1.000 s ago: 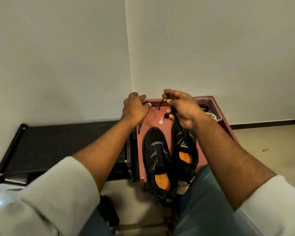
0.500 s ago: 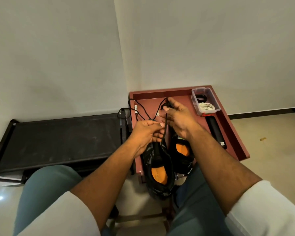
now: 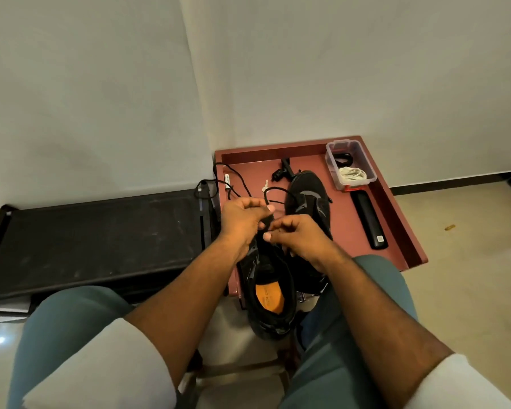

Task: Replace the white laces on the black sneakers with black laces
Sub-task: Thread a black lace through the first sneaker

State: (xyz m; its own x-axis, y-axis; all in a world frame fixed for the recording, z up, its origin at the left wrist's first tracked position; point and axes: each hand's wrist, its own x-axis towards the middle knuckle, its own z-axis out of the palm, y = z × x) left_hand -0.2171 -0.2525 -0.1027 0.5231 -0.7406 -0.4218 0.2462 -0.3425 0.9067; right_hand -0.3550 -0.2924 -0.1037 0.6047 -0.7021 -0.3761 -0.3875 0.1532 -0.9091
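Black lace pinched above near sneaker, looping toward far sneaker on red tray table. Left hand curled around lace; right hand pinching close beside, fingertips meeting over shoe's throat. White laces coiled in clear box at tray's far right corner.
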